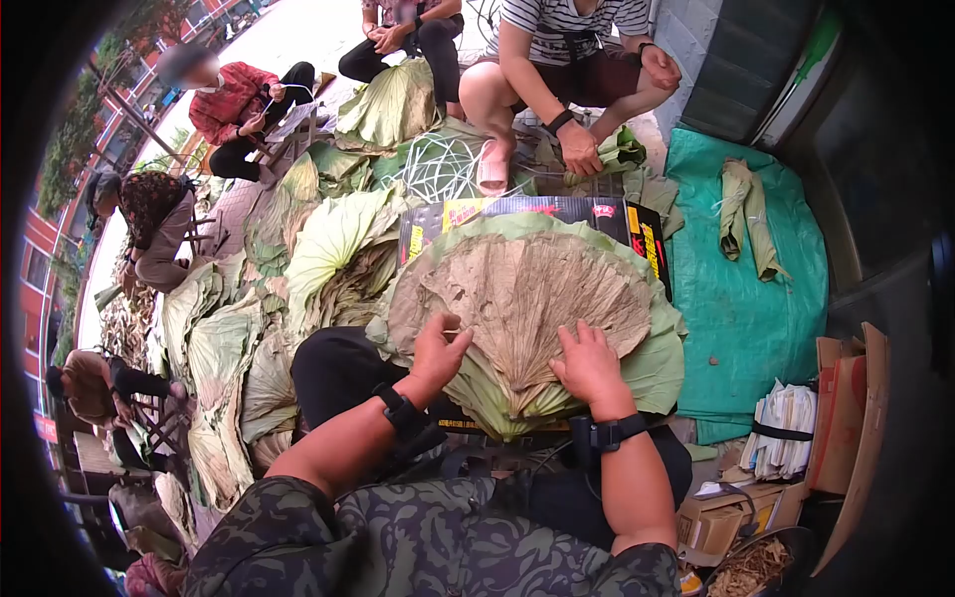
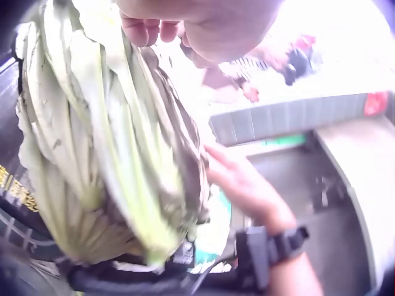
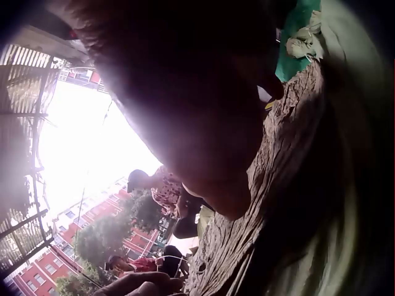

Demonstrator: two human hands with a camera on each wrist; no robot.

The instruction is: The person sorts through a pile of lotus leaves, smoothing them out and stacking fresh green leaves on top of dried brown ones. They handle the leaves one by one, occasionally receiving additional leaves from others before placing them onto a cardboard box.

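Note:
A broad dried lotus leaf (image 1: 527, 289), brown and veined, lies spread on top of greener lotus leaves (image 1: 652, 373) in front of me. These folded leaves (image 2: 99, 129) show their pale ribs in the left wrist view. My left hand (image 1: 438, 353) has curled fingers and pinches the brown leaf left of its centre. On the right half, my right hand (image 1: 589, 366) rests with its fingers spread and fairly straight on the brown surface. Beneath the leaves is a black printed box (image 1: 587, 212). The right wrist view shows the wrinkled leaf (image 3: 234, 234) beside my dark, close right hand.
Heaps of lotus leaves (image 1: 224, 358) cover the ground at left. A green tarp (image 1: 756, 348) at right bears rolled leaves (image 1: 746, 214). Cardboard (image 1: 856, 448) stands at lower right. A person in a striped shirt (image 1: 572, 35) sits opposite, near white strips (image 1: 443, 164); other people sit at left.

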